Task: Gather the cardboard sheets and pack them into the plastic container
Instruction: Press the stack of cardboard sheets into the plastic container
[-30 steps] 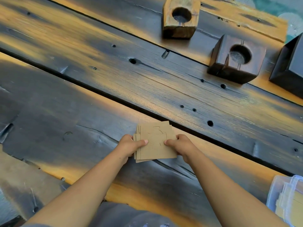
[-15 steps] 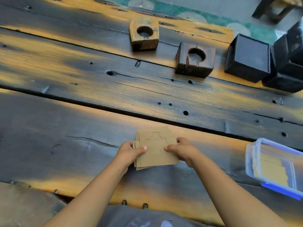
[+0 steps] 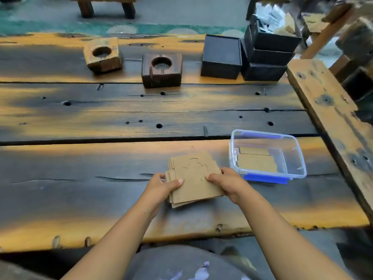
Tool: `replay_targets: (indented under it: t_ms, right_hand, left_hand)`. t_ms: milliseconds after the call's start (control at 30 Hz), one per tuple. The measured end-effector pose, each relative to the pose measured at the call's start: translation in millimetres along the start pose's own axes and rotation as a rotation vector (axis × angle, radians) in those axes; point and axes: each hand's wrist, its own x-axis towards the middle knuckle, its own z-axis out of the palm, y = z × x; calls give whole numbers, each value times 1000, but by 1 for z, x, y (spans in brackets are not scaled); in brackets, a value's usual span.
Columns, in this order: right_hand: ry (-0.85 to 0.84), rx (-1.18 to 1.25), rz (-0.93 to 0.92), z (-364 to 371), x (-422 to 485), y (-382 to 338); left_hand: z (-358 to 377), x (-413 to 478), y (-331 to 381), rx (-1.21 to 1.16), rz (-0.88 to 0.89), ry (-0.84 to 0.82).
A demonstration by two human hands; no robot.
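Observation:
A stack of brown cardboard sheets [image 3: 193,178] with curved cut lines on the top sheet is held just above the wooden table [image 3: 101,188]. My left hand [image 3: 163,184] grips its left edge, thumb on top. My right hand [image 3: 228,181] grips its right edge. Close to the right stands a clear plastic container [image 3: 298,158] with blue clips, lid off, with a few cardboard sheets [image 3: 256,161] lying flat inside.
Two wooden blocks with round holes [image 3: 103,54] [image 3: 161,69] sit at the far side. Black boxes [image 3: 221,56], some stacked [image 3: 266,53], stand at the back right. A wooden beam [image 3: 333,118] borders the table on the right.
The view has swung right and up, bringing the whole container and the black boxes into sight. Both hands keep hold of the cardboard stack, which now lies closer to the container.

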Motion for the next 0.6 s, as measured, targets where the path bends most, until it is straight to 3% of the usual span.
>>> replay_targets:
  t_ms: [267,600]
  right_hand:
    - [125,123,-25,-118,-35,63]
    - [105,244,-7,-159,-53,91]
  left_hand:
    - [123,-29,-18,159,50,-86]
    - [164,-40,-11,316,55,-143]
